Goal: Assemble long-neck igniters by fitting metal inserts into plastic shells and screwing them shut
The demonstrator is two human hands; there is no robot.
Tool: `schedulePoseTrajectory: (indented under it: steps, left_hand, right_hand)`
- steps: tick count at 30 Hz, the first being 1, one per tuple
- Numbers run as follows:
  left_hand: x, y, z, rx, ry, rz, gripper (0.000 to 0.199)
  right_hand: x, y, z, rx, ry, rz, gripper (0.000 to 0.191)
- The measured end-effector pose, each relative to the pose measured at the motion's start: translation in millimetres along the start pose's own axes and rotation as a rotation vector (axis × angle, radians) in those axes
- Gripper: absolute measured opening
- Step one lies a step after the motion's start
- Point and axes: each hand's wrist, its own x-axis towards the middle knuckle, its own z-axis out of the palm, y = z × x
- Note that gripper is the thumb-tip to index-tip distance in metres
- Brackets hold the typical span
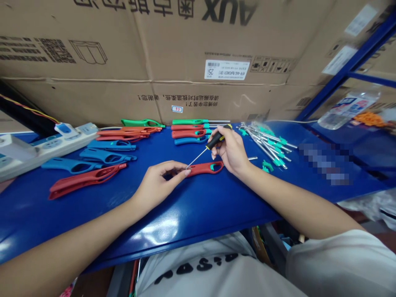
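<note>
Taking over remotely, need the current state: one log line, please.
left hand: steadies red lighter body | right hand: holds screwdriver | tip: at left fingertips

We are at a workshop bench (148, 222), with loose lighter casings (88, 179) left and metal rods (267, 142) right.

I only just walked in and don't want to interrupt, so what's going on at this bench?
A person is working on a red lighter-shaped body at the blue table. The left hand grips its end, while the right hand holds a black and yellow screwdriver with its tip at that end. More colored bodies lie to the left, and metal rods with green parts lie to the right.
</note>
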Motion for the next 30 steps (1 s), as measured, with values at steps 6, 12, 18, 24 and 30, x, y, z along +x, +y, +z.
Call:
schedulePoseTrajectory:
  steps: [6,12,18,24,30]
  left_hand:
    - [-0.8,-1.1,0.5,-0.002,-0.004,-0.002,0.031]
    - [-0.5,-1.6,-0.6,0.006,-0.005,0.02,0.027]
    - [0.3,-3.9,-1.4,0.055,-0.017,0.116,0.019]
    - [-1.5,-3.7,-2.4,0.108,-0.017,0.185,0.013]
    - [-2.4,-5.4,-2.4,0.148,-0.009,0.222,0.008]
  right_hand:
    - [-0.1,-0.2,0.8,0.011,0.018,0.013,0.034]
    - [0.0,-1.0,1.4,0.027,0.023,0.012,0.035]
    - [0.8,-1.7,0.9,0.033,0.016,0.0,0.035]
    - [0.5,-3.0,1.0,0.013,-0.01,-0.03,0.035]
    - [1.1,-4.9,0.8,-0.043,-0.062,-0.059,0.035]
